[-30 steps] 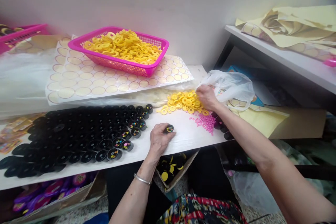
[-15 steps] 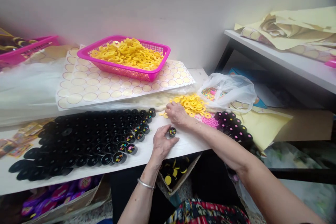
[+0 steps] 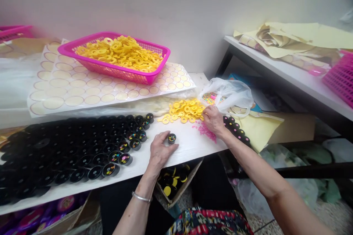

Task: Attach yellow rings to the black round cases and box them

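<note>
My left hand [image 3: 161, 150] rests on the white table with its fingers and thumb curled round a small round black cup [image 3: 171, 138] that has coloured beads inside. Over the right edge of a heap of yellow plastic rings [image 3: 184, 109] is my right hand [image 3: 213, 120], its fingers bent together; whatever they pinch is hidden. Small pink pieces [image 3: 205, 131] lie beside and under that hand. To the left, rows of black cups [image 3: 82, 143] stand close together. A few at their right end, such as one cup [image 3: 125, 159], contain coloured beads.
Behind, a pink basket [image 3: 149, 77] full of yellow rings sits on sheets of round stickers [image 3: 121, 97]. A plastic bag [image 3: 234, 93] of coloured beads and black pieces with dots [image 3: 235, 129] are at right. Below the table edge stands a box [image 3: 176, 198] of black and yellow parts.
My right hand has moved from the left side of the yellow heap to its right edge, by the pink pieces. My left hand stays at the cup. The view has turned slightly right.
</note>
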`<state>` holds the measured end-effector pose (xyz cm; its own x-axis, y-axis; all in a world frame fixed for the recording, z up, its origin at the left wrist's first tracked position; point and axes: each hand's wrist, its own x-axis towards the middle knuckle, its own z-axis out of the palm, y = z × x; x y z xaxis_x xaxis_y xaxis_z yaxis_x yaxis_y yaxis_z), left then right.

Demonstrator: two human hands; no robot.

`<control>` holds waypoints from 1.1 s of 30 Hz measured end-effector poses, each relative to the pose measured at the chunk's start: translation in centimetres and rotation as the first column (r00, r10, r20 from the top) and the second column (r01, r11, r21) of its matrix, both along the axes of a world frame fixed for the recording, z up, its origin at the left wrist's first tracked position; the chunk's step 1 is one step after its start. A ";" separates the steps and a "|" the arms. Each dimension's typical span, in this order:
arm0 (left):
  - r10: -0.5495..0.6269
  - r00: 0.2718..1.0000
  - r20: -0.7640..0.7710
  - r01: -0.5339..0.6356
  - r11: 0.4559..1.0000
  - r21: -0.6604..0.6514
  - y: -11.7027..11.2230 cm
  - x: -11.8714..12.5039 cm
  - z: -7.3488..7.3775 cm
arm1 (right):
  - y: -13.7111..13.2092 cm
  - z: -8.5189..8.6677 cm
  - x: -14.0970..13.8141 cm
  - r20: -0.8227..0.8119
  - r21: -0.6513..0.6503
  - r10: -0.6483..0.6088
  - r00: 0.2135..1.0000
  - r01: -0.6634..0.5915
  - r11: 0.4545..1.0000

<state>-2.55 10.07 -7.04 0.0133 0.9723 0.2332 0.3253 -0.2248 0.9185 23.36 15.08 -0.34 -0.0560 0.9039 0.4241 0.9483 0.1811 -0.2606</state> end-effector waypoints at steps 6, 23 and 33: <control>0.048 0.977 0.207 -0.026 0.994 -0.108 -0.5 0.1 1.3 | 3.9 1.3 0.1 0.071 -0.107 -0.134 0.989 0.141 0.984; -0.007 0.995 -0.099 0.010 0.999 0.035 -0.2 0.2 0.6 | 4.4 1.8 3.4 -0.038 -0.162 -0.124 0.992 0.117 0.980; 0.013 0.997 -0.077 -0.010 0.999 0.040 -0.2 0.2 0.2 | 3.0 2.7 1.8 0.047 -0.324 0.423 0.905 -0.387 0.863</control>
<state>-2.36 9.84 -6.88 0.0216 0.9625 0.2703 0.3976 -0.2564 0.8810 25.17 18.05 2.40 -0.4759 0.8732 0.1047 0.8343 0.4859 -0.2604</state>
